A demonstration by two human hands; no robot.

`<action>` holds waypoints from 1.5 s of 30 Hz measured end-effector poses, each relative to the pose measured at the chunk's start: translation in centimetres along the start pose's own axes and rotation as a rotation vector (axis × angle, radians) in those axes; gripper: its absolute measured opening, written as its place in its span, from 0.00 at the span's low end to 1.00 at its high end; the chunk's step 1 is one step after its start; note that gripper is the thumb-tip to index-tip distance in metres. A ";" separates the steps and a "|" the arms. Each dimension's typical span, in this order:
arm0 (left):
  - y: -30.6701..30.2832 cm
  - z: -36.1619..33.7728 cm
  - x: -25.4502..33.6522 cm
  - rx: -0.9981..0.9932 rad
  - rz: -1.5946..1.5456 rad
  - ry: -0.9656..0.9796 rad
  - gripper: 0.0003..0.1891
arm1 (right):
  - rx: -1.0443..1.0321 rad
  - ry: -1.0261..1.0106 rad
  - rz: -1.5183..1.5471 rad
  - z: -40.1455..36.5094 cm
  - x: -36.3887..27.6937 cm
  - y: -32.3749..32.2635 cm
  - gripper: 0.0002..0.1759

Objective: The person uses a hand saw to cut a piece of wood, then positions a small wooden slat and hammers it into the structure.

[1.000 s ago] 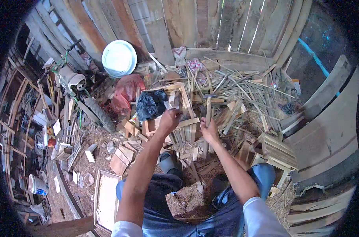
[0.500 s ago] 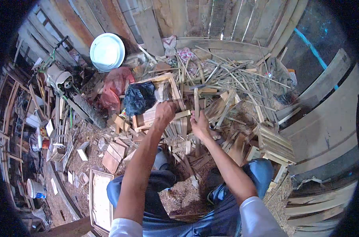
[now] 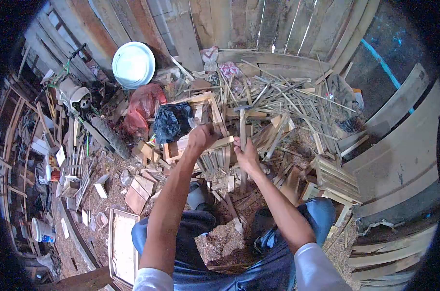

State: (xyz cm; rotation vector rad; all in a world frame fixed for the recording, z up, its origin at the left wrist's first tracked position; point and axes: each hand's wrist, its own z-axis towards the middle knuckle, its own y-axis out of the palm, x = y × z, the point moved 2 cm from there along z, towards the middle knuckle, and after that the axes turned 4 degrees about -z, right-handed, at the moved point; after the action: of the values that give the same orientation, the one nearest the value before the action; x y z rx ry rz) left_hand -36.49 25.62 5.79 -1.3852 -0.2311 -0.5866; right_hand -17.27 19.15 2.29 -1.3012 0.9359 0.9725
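Note:
My right hand (image 3: 245,154) is wrapped round the wooden handle of a hammer (image 3: 243,123), held upright with its dark head at the top. Its fingertips are right at the end of a pale wood strip (image 3: 224,142). My left hand (image 3: 202,137) is closed, knuckles up, over the near side of a shallow wooden box (image 3: 215,112); what its fingers hold is hidden. Inside that box, a crumpled black plastic bag (image 3: 173,122) lies to the left of my left hand.
Thin wood offcuts (image 3: 297,104) are heaped at the back by a plank wall (image 3: 239,24). A white basin (image 3: 133,65) leans there. At left stands a bicycle-like machine (image 3: 86,109) beside a red plastic bag (image 3: 145,109). A slatted wooden crate (image 3: 334,177) sits by my right knee.
The view has shifted slightly. My hands, the hammer and the wood strip keep almost the same positions, with my left hand slightly closer to the strip's right end.

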 end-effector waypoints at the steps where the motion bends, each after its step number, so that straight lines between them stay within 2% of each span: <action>1: 0.1 -0.1 -0.4 0.001 0.001 0.000 0.12 | 0.000 -0.001 0.001 0.0 -0.2 0.0 0.17; 4: -0.1 -0.5 -0.6 0.032 -0.041 -0.008 0.12 | -0.006 0.019 -0.054 -0.3 -0.9 -0.1 0.17; 6: -0.1 -0.6 -0.4 0.070 -0.071 0.082 0.11 | -0.001 -0.006 -0.058 -0.5 -1.2 -0.2 0.17; 11: 0.6 -0.2 -1.0 0.058 -0.202 0.085 0.09 | -0.010 0.009 -0.053 -0.2 -0.6 0.0 0.18; 13: 3.0 0.5 -3.8 0.054 -0.222 0.094 0.09 | -0.009 0.023 -0.057 -0.2 -0.6 0.1 0.19; 15: 8.6 2.1 -9.8 0.199 -0.897 -0.025 0.10 | -0.005 0.019 0.017 -0.3 -0.9 0.0 0.18; 16: 6.6 1.4 -8.0 0.198 -0.896 -0.025 0.10 | -0.005 0.019 0.018 -0.3 -0.8 0.0 0.18; 18: 0.1 -0.8 -1.4 0.177 -0.254 0.019 0.10 | -0.025 -0.018 -0.053 -0.2 -0.3 0.1 0.20; 19: -0.6 -1.0 -0.5 0.175 -0.253 0.019 0.10 | -0.024 -0.017 -0.052 -0.1 0.0 0.2 0.20; 21: -1.0 -1.2 -0.3 0.264 -0.492 -0.247 0.11 | -0.011 -0.047 0.011 -0.1 0.2 0.4 0.20; 25: 0.0 -1.1 -1.1 0.377 -0.724 -0.322 0.11 | -0.031 0.001 -0.067 -0.2 -0.4 0.0 0.20; 27: 1.5 -1.8 -0.5 0.202 -0.817 -0.232 0.11 | -0.021 -0.048 -0.041 -0.4 -1.0 -0.1 0.21; 28: 1.1 -2.6 1.4 0.196 -0.802 -0.140 0.10 | -0.022 -0.050 -0.039 -0.5 -1.7 -0.2 0.21; 29: 0.9 -2.8 2.2 0.148 -0.589 -0.104 0.10 | -0.039 -0.020 -0.062 -0.6 -2.3 -0.4 0.21; 33: 2.7 -2.8 2.5 0.174 -0.680 -0.125 0.10 | -0.069 0.038 -0.070 -0.3 -1.3 -0.3 0.23; 35: 2.6 -2.7 2.7 0.219 -0.719 -0.122 0.09 | -0.036 0.047 -0.094 0.9 3.0 1.0 0.23; 37: 1.4 -2.9 3.4 0.301 -0.235 0.176 0.06 | -0.011 0.056 -0.115 0.7 2.4 0.8 0.23; 39: 1.1 -3.6 3.4 0.264 -0.200 0.106 0.06 | -0.066 0.018 0.104 0.2 1.5 0.5 0.23; 41: 1.0 -4.1 3.2 0.229 -0.166 0.042 0.06 | -0.065 0.007 0.087 0.8 2.6 1.0 0.22; 43: 0.9 -4.3 3.5 0.238 -0.140 0.146 0.09 | -0.069 0.004 -0.001 0.8 1.3 0.6 0.22; 45: 1.2 -4.4 4.2 0.214 -0.171 0.098 0.10 | -0.096 0.023 0.010 0.1 -0.3 -0.3 0.23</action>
State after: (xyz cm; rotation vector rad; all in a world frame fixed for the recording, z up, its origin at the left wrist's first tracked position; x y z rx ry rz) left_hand -33.13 20.36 5.96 -1.1335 -0.3259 -0.7475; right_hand -17.04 19.25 2.71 -1.3917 0.9232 1.0231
